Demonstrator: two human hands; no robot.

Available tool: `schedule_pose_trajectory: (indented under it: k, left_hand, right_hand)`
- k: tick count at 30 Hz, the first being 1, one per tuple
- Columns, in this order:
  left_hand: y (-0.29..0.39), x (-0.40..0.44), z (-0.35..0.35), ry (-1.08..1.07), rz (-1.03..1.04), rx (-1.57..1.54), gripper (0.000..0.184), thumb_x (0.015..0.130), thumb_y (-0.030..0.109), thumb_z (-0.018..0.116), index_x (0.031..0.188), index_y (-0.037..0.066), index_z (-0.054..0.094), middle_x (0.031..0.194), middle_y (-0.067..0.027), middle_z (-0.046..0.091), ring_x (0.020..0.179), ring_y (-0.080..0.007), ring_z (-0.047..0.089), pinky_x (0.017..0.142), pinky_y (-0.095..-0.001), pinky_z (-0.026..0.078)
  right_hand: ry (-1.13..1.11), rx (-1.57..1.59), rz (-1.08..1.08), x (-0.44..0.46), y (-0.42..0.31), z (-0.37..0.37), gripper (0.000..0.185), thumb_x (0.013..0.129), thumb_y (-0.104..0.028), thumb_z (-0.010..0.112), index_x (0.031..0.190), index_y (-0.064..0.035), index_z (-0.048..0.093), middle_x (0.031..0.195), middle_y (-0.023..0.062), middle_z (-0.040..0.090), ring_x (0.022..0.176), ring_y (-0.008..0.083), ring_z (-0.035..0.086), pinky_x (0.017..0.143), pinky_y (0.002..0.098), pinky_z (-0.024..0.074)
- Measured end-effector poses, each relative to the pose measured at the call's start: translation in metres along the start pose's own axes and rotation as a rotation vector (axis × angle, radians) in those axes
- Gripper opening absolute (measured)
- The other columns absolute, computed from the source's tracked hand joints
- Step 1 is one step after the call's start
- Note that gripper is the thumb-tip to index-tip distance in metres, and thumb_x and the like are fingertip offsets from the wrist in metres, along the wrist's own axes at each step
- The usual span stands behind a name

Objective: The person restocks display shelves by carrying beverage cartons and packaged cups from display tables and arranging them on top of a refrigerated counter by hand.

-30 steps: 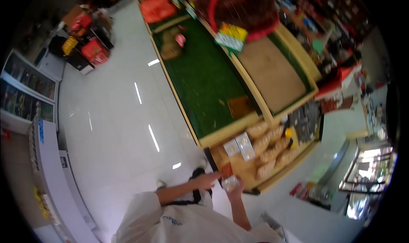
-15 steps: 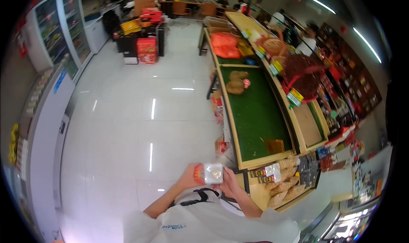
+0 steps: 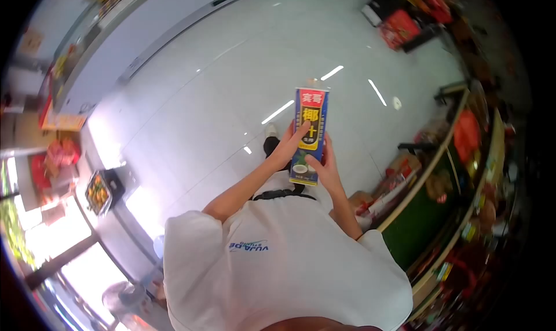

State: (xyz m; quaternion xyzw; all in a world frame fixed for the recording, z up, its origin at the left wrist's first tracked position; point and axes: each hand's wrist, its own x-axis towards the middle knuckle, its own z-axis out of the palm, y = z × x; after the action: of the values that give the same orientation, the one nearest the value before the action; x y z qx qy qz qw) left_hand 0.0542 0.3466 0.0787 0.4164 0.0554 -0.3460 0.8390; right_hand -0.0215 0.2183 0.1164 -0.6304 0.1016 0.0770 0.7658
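Note:
A tall blue carton (image 3: 310, 145) with a red top panel and yellow lettering is held upright in front of my body. My left hand (image 3: 285, 149) wraps round its left side, thumb lying across the front. On the right side my right hand (image 3: 328, 168) grips the lower part, its thumb on the printed front near a coconut picture. Part of the fingers of both hands is hidden behind the carton.
A green-lined display stand (image 3: 414, 229) runs along the right. White counters (image 3: 156, 32) stand at the upper left. Red and black boxes (image 3: 399, 29) sit on the tiled floor at the upper right. A black tray of orange items (image 3: 99, 193) is at the left.
The view has turned away from the stand. The carton, earlier seen end-on, now shows its long printed front, and both hands have shifted along its sides.

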Motion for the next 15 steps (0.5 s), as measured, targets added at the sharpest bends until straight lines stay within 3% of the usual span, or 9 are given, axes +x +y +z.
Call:
schedule_pose_trajectory:
  k: [5, 6, 8, 10, 13, 15]
  left_hand:
    - [0.070, 0.043, -0.042, 0.149, 0.009, -0.134, 0.062, 0.094, 0.044, 0.051, 0.135, 0.002, 0.032, 0.119, -0.0097, 0.052, 0.109, -0.0143, 0.051, 0.093, -0.0281, 0.042]
    - [0.081, 0.045, -0.052, 0.205, 0.036, -0.045, 0.062, 0.094, 0.044, 0.051, 0.135, 0.002, 0.032, 0.121, -0.0100, 0.051, 0.110, -0.0149, 0.050, 0.094, -0.0284, 0.041]
    - [0.096, 0.056, -0.064, 0.267, 0.147, 0.196, 0.067, 0.094, 0.041, 0.052, 0.140, 0.001, 0.025, 0.126, -0.0115, 0.047, 0.114, -0.0169, 0.047, 0.095, -0.0295, 0.040]
    - [0.117, 0.064, -0.083, 0.352, 0.201, 0.222, 0.070, 0.094, 0.038, 0.053, 0.143, 0.000, 0.021, 0.127, -0.0118, 0.046, 0.116, -0.0175, 0.045, 0.097, -0.0297, 0.039]
    - [0.145, 0.086, -0.116, 0.415, 0.247, 0.198, 0.076, 0.094, 0.033, 0.054, 0.147, 0.000, 0.010, 0.129, -0.0124, 0.044, 0.118, -0.0186, 0.042, 0.100, -0.0297, 0.034]
    - [0.150, 0.100, -0.121, 0.464, 0.355, 0.145, 0.076, 0.093, 0.033, 0.054, 0.147, 0.000, 0.012, 0.127, -0.0121, 0.043, 0.114, -0.0181, 0.043, 0.098, -0.0285, 0.035]
  right_hand:
    - [-0.145, 0.002, 0.064, 0.117, -0.009, 0.018, 0.076, 0.083, -0.008, 0.065, 0.144, 0.0023, 0.021, 0.119, 0.0141, 0.055, 0.106, 0.0182, 0.055, 0.090, 0.0288, 0.0449]
    - [-0.189, 0.036, 0.108, 0.138, -0.017, 0.026, 0.066, 0.085, -0.012, 0.063, 0.140, 0.0020, 0.030, 0.118, 0.0133, 0.056, 0.104, 0.0166, 0.056, 0.089, 0.0279, 0.0449]
    - [-0.258, 0.136, 0.185, 0.175, -0.013, 0.029, 0.061, 0.086, -0.014, 0.062, 0.138, 0.0015, 0.034, 0.117, 0.0126, 0.056, 0.104, 0.0161, 0.056, 0.089, 0.0278, 0.0454]
    - [-0.278, 0.254, 0.351, 0.214, -0.016, 0.047, 0.051, 0.088, -0.017, 0.059, 0.132, 0.0014, 0.042, 0.117, 0.0110, 0.056, 0.102, 0.0157, 0.057, 0.087, 0.0277, 0.0470]
    - [-0.338, 0.237, 0.434, 0.274, -0.025, 0.078, 0.051, 0.088, -0.017, 0.059, 0.131, 0.0019, 0.042, 0.118, 0.0105, 0.056, 0.104, 0.0169, 0.057, 0.088, 0.0285, 0.0467]
    - [-0.382, 0.173, 0.415, 0.297, -0.022, 0.082, 0.051, 0.088, -0.017, 0.060, 0.132, 0.0013, 0.042, 0.118, 0.0104, 0.056, 0.106, 0.0174, 0.056, 0.090, 0.0297, 0.0455]
